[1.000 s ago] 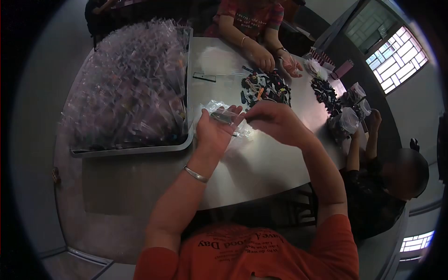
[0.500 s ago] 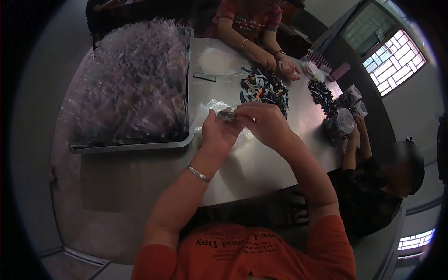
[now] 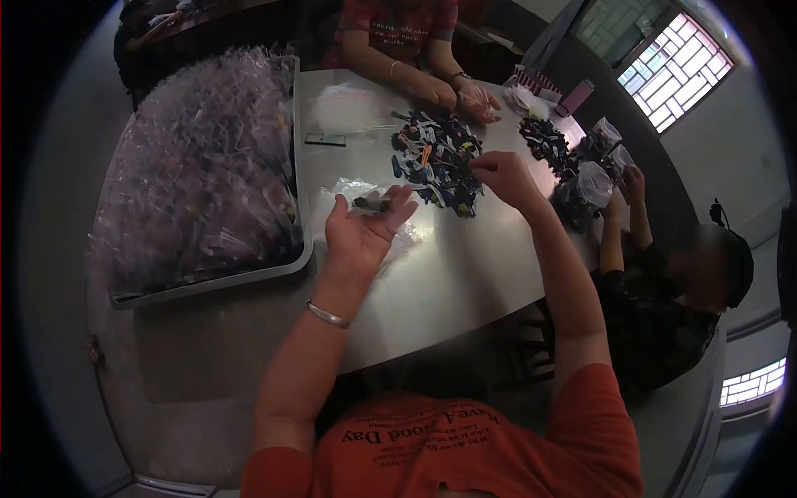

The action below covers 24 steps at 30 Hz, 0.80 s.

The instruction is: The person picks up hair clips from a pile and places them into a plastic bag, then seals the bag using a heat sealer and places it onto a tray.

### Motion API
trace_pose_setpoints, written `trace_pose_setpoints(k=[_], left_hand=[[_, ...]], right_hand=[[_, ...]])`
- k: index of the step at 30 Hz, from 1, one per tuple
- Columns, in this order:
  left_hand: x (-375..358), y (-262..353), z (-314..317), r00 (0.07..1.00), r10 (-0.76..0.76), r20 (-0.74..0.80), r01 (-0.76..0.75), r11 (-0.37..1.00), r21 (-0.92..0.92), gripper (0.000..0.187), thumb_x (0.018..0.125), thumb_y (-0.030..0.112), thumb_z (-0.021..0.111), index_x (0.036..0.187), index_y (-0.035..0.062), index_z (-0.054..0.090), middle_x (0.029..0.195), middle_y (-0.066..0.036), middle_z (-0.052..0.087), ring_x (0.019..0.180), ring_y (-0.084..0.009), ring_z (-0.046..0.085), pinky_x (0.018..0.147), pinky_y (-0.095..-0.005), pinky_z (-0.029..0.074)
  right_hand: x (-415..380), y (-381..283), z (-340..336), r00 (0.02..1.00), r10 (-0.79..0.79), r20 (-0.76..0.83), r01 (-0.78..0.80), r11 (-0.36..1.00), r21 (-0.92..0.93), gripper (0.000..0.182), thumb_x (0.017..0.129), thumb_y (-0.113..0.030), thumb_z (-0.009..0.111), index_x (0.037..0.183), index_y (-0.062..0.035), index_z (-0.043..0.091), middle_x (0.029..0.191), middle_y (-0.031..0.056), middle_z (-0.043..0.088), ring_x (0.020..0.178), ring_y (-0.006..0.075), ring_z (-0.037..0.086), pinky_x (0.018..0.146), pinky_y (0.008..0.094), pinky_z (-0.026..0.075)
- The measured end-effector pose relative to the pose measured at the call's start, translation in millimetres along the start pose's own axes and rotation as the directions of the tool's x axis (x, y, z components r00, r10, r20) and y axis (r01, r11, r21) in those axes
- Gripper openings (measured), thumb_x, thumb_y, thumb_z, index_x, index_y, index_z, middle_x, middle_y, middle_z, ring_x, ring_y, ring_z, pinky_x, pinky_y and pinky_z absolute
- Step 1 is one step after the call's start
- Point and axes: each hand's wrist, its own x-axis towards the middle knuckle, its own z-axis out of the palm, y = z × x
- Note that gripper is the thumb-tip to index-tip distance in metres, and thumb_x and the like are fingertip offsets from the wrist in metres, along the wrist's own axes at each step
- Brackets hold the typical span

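My left hand (image 3: pixel 362 231) is palm up over the table, with a small clear plastic bag (image 3: pixel 372 203) holding something dark across its fingers. The thumb stands up beside the bag. At the near right edge of a pile of small dark, white and coloured pieces (image 3: pixel 440 153), my right hand (image 3: pixel 508 178) has its fingers pinched together. Whatever may be between those fingertips is hidden. Loose clear plastic bags (image 3: pixel 353 189) lie on the table behind and below my left hand.
A grey tray (image 3: pixel 216 286) on the left is heaped with filled clear bags (image 3: pixel 199 158). A dark flat object (image 3: pixel 325 140) lies beside it. Across the table a person's hands (image 3: pixel 477 101) hold clear plastic. At right another person handles filled bags (image 3: pixel 585 187) beside a second pile (image 3: pixel 544 141).
My right hand has left the small bag at my left hand and moved right to the pile. My left hand keeps the bag, its fingers now more spread. The view has shifted slightly.
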Motion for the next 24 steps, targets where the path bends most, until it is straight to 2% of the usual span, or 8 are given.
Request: trace_pose_setpoints(k=[1,3,8,12,14,20,23,24], left_hand=[[1,3,0,1.0,0.018,0.001,-0.018,1.0,0.006,0.069,0.098,0.047,0.015,0.115,-0.0171,0.036,0.115,-0.031,0.05,0.118,-0.0452,0.047,0.102,-0.059,0.035],[0,5,-2,0.999,0.037,-0.007,-0.037,0.999,0.004,0.068,0.099,0.046,0.016,0.116,-0.0166,0.037,0.114,-0.031,0.051,0.117,-0.0458,0.047,0.101,-0.059,0.037],[2,2,-5,0.999,0.037,-0.009,-0.036,0.998,0.047,0.065,0.099,0.045,0.016,0.113,-0.0138,0.04,0.113,-0.029,0.053,0.114,-0.0458,0.05,0.099,-0.0591,0.039],[5,4,-11,0.999,0.054,-0.006,-0.054,0.997,0.056,0.062,0.099,0.045,0.017,0.109,-0.0101,0.044,0.113,-0.029,0.053,0.113,-0.0451,0.051,0.098,-0.0586,0.04],[4,4,-9,0.998,0.052,-0.033,-0.05,0.997,0.059,0.059,0.099,0.045,0.017,0.104,-0.007,0.046,0.112,-0.029,0.053,0.112,-0.0453,0.051,0.098,-0.0588,0.04],[3,3,-7,0.996,0.063,-0.057,-0.06,0.997,0.047,0.056,0.099,0.043,0.019,0.101,-0.005,0.046,0.11,-0.03,0.053,0.111,-0.0462,0.051,0.098,-0.0598,0.04],[4,3,-6,0.993,0.087,-0.083,-0.084,0.996,0.038,0.055,0.099,0.043,0.019,0.102,-0.0048,0.046,0.109,-0.029,0.053,0.112,-0.0456,0.05,0.099,-0.0601,0.039],[3,2,-6,0.992,0.095,-0.087,-0.093,0.995,0.033,0.055,0.099,0.043,0.019,0.102,-0.0048,0.046,0.109,-0.029,0.053,0.112,-0.0456,0.05,0.099,-0.0601,0.039]], right_hand=[[-2,6,1,0.998,0.002,0.056,0.004,0.995,-0.099,0.018,0.077,-0.011,0.067,0.091,-0.0001,0.069,0.082,0.0095,0.069,0.07,0.0131,0.063,0.066,0.0276,0.05],[-4,16,12,0.998,0.034,0.061,-0.029,0.996,-0.086,0.016,0.075,-0.01,0.067,0.089,-0.0022,0.07,0.082,0.0124,0.068,0.071,0.0172,0.065,0.067,0.03,0.051],[0,12,39,0.986,-0.157,-0.063,0.139,0.964,-0.228,0.018,0.075,-0.013,0.066,0.09,-0.0048,0.07,0.083,0.0125,0.066,0.078,0.0272,0.064,0.073,0.0346,0.051],[6,1,53,0.992,-0.089,-0.09,0.066,0.971,-0.23,0.019,0.075,-0.015,0.067,0.092,-0.0064,0.07,0.087,0.0106,0.064,0.082,0.027,0.063,0.075,0.0361,0.05],[10,-6,63,0.97,-0.207,-0.127,0.179,0.963,-0.199,0.021,0.075,-0.02,0.068,0.092,-0.0085,0.07,0.088,0.009,0.062,0.083,0.0261,0.062,0.073,0.037,0.05],[23,-16,80,0.998,-0.052,-0.024,0.037,0.904,-0.427,0.023,0.076,-0.029,0.067,0.089,-0.0108,0.07,0.089,0.0071,0.063,0.084,0.0268,0.061,0.073,0.0375,0.05],[12,-28,69,0.995,-0.046,-0.094,0.024,0.975,-0.22,0.018,0.076,-0.024,0.068,0.085,-0.0095,0.071,0.086,0.0095,0.065,0.08,0.0266,0.063,0.07,0.0361,0.05],[8,-28,68,0.991,-0.06,-0.12,0.049,0.995,-0.087,0.016,0.077,-0.017,0.069,0.088,-0.0049,0.07,0.085,0.0079,0.067,0.073,0.0186,0.064,0.065,0.0295,0.05]])
